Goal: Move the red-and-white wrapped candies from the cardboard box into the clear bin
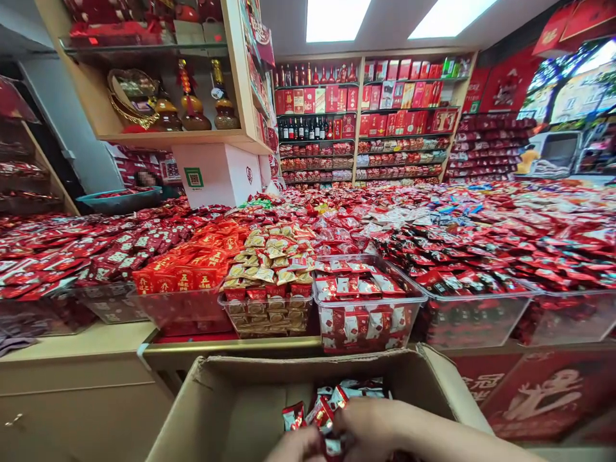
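An open cardboard box [250, 410] stands directly in front of me at the bottom of the view. Inside it lies a pile of small red and white wrapped candies [293, 416]. My right hand [368, 427] reaches in from the right, its fingers curled down around some of these candies. From the bottom edge my left hand [298, 447] meets it, fingers bent in against the same candies; it is partly cut off and slightly blurred. The fingertips of both hands are mostly hidden among the wrappers.
Just beyond the box, a clear plastic bin [370, 308] holds red and white packets. Similar bins of candy [269, 301] line the counter on both sides. Shelves with bottles and red boxes [317, 99] stand at the back. A display cabinet [168, 136] overhangs at upper left.
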The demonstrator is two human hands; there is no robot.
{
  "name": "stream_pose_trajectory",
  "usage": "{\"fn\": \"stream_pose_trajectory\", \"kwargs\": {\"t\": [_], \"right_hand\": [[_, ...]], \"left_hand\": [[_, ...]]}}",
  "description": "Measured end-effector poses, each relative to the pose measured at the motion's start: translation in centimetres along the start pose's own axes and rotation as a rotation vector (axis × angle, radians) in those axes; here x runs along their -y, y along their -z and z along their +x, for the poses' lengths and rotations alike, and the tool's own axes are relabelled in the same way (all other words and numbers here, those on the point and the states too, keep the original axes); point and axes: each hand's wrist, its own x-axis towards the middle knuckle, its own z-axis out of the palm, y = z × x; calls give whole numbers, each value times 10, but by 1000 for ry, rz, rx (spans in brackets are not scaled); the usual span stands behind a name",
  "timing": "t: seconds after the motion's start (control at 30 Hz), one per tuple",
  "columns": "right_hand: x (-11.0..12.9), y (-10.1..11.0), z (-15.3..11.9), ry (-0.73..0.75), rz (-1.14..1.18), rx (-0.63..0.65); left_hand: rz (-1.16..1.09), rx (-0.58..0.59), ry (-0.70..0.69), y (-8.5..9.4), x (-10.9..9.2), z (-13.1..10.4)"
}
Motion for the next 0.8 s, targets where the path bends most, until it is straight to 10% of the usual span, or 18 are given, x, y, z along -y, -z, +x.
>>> {"fn": "stream_pose_trajectory", "kwargs": {"t": [0.33, 0.5, 0.8], "right_hand": [[-15, 31, 2, -13, 885, -105], [-15, 28, 2, 11, 1007, -101], [5, 27, -5, 31, 979, -210]], "left_hand": [[-192, -158, -18, 40, -28, 3], [-219, 5, 15, 43, -30, -2], [-128, -225, -78, 25, -46, -5]]}}
